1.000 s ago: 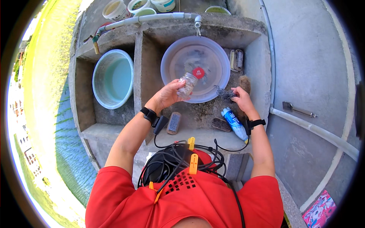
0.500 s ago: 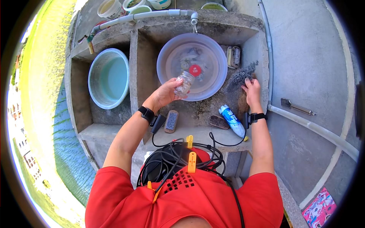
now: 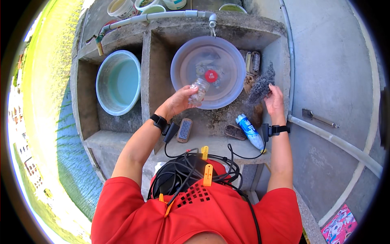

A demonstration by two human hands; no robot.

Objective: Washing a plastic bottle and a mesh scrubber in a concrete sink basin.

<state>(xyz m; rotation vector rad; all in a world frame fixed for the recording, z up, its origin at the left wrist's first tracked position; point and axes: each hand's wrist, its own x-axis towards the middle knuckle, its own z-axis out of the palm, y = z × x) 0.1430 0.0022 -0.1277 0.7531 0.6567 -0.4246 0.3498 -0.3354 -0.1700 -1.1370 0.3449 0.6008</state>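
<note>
Your left hand [image 3: 178, 102] grips a clear jar [image 3: 198, 92], while your right hand [image 3: 275, 101] pinches dark mesh [image 3: 261, 88] near the right edge of the sink [image 3: 276, 51].

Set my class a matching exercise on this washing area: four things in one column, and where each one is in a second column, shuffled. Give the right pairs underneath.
Things
1. Clear jar
2. Dark mesh scrubber
3. Blue-green basin
4. Red disc

Places
A. In the left compartment of the concrete sink
B. Within the rim of the large pale basin
C. Held in the right hand
D. Held in the left hand

Right pairs: 1-D, 2-C, 3-A, 4-B
</note>
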